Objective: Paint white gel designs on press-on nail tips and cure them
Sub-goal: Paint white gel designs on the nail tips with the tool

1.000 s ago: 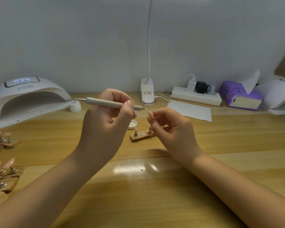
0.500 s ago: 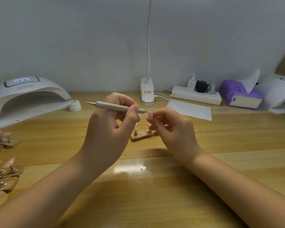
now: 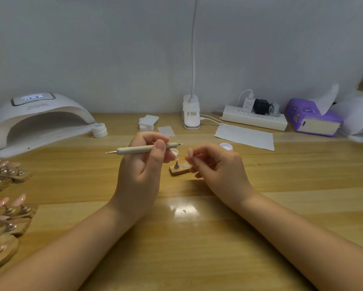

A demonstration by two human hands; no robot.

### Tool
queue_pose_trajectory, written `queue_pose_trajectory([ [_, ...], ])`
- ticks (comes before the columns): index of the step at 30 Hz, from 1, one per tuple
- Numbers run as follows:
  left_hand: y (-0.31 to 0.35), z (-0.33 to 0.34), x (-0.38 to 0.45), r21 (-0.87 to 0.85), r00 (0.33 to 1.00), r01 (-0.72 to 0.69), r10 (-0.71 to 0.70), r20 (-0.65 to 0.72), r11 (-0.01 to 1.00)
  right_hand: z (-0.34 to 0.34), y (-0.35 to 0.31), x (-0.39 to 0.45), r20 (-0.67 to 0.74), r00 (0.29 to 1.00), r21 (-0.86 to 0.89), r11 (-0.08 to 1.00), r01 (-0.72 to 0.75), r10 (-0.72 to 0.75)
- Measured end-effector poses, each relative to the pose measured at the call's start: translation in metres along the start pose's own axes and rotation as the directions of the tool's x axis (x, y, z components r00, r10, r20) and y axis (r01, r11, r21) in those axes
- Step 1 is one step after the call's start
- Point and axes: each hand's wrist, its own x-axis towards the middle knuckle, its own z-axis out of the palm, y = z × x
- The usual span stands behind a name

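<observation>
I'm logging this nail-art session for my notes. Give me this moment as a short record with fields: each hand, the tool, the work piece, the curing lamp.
left hand: grips the dotting pen
dotting pen: roughly level, tip pointing right toward the nail tip
right hand: pinches a pink nail tip
wooden holder: on the table between the hands, one metal peg visible
curing lamp: far left, display lit, opening empty
gel pot: open, behind right hand
</observation>
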Motion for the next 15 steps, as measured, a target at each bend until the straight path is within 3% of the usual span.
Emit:
queue_pose_trajectory([
  [15, -0.0086, 0.0022, -0.0063, 0.159, 0.995, -0.098, 0.091, 0.051, 0.982, 0.0021, 0.0027, 0.0016, 0.070, 0.996, 0.004, 0.998, -0.061, 0.061],
])
